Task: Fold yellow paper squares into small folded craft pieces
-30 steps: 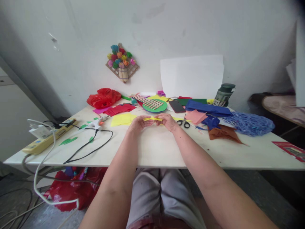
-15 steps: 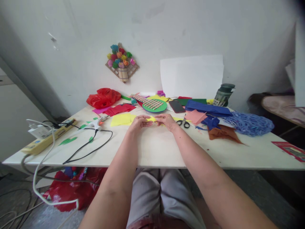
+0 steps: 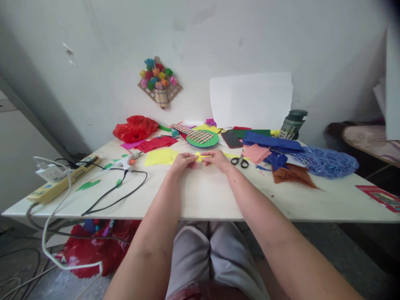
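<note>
Yellow paper [image 3: 200, 156] bunched tighter, right hand [image 3: 218, 161] pinching

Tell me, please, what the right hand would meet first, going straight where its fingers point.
Likely the left hand, just past the yellow paper that the right hand holds, though depth is unclear.

A white counter [image 3: 212, 202] carries, toward the left, a yellow power strip [image 3: 51, 188], green paper leaves [image 3: 88, 186], a glue gun [image 3: 127, 161] and a red plastic bag [image 3: 136, 128]. Yellow paper [image 3: 160, 157] lies near the middle. Further right are a phone [image 3: 231, 139], scissors [image 3: 240, 161], pink paper [image 3: 256, 153], brown paper [image 3: 292, 175], tangled blue string [image 3: 329, 162] and a bottle [image 3: 291, 126].
</note>
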The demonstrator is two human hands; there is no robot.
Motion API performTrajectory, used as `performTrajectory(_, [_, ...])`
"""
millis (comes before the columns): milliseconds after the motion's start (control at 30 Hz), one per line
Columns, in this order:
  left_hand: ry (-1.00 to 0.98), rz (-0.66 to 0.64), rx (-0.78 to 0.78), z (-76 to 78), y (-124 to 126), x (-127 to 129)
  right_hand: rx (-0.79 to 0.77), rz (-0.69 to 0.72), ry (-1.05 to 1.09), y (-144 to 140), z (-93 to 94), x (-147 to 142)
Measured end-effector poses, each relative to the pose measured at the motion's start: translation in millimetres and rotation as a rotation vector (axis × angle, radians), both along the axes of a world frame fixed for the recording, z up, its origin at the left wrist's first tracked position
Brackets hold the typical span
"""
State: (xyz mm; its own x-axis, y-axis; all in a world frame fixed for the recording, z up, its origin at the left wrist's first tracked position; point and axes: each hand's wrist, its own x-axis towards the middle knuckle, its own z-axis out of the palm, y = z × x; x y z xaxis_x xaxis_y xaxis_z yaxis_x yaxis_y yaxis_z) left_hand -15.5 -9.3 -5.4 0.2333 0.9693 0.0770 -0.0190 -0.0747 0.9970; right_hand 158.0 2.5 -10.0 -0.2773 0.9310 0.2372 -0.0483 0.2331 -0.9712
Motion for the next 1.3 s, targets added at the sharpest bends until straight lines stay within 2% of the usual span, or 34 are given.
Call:
performTrajectory(167, [0.025, -0.003, 0.001, -1.9, 2, -1, -0.026, 0.027, 0.011, -2, 1.7, 0])
performTrajectory(367, [0.039, -0.001, 0.002, 0.7, 0, 0, -0.147, 0.038, 0.007, -3, 5.4, 3])
performTrajectory(567, [0.055, 0.004, -0.005, 0.7, 0, 1, -0.143, 0.035, -0.097, 0, 2.6, 5])
performTrajectory(900, [0.074, 0.014, -0.008, -0.2, 1, 0, -0.141, -0.021, -0.143, -3, 4.4, 3])
performTrajectory(1067, [0.002, 0.018, -0.009, -0.9, 3, -3, -0.195, 0.061, -0.034, -4, 8.0, 7])
performTrajectory(1167, [-0.064, -0.002, -0.027, -1.9, 4, -5, -0.215, 0.06, 0.05, -4, 11.8, 11])
performTrajectory(1300, [-0.12, -0.005, -0.048, -2.8, 5, -7, -0.168, 0.09, 0.122, -5, 14.3, 14])
